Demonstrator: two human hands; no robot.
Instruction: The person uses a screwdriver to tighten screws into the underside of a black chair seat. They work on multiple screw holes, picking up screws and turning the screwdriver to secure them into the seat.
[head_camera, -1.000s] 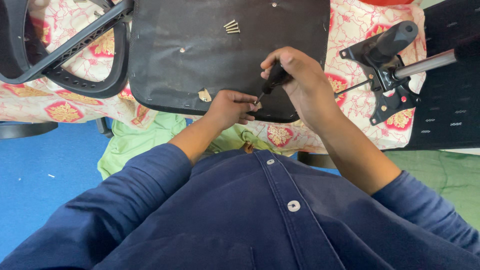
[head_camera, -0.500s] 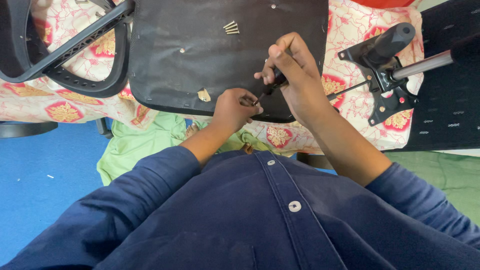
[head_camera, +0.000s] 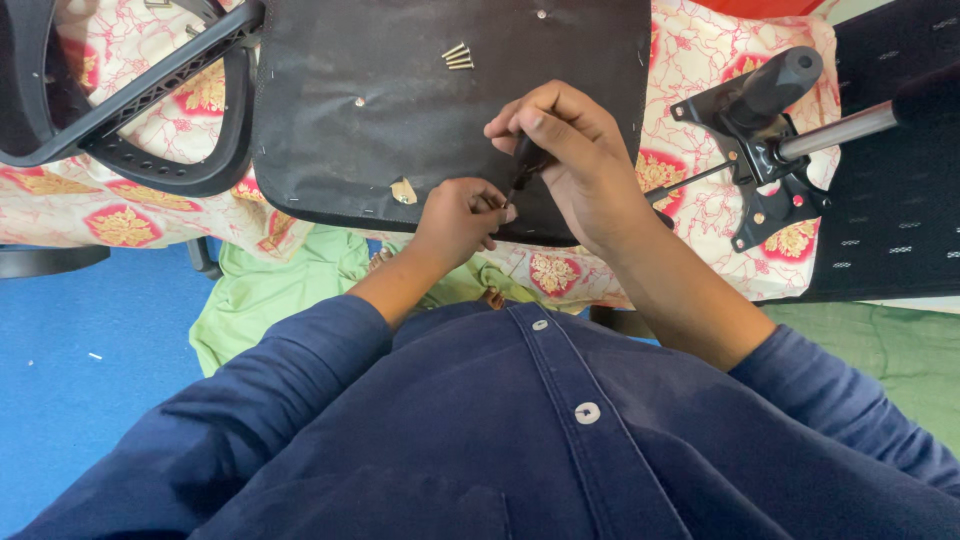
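An upturned black chair seat (head_camera: 400, 110) lies on a table with a red-and-cream floral cloth. My right hand (head_camera: 565, 150) grips the dark handle of a screwdriver (head_camera: 522, 165), whose tip points down at the seat's near edge. My left hand (head_camera: 455, 220) is pinched around the tip there, fingers closed on something small that I cannot make out. Several loose screws (head_camera: 458, 57) lie on the seat farther away. A small metal tab (head_camera: 403, 190) sits on the seat left of my left hand.
A black chair armrest frame (head_camera: 150, 110) lies at the left on the floral cloth (head_camera: 700, 60). A black seat mechanism with a gas cylinder (head_camera: 770, 120) lies at the right, beside a black mesh backrest (head_camera: 900, 210). Green cloth (head_camera: 270, 290) and blue floor (head_camera: 80, 380) are below.
My right hand has shifted slightly up and left over the screwdriver handle, fingers rewrapped. My left hand stays at the tip. The view has drifted a little.
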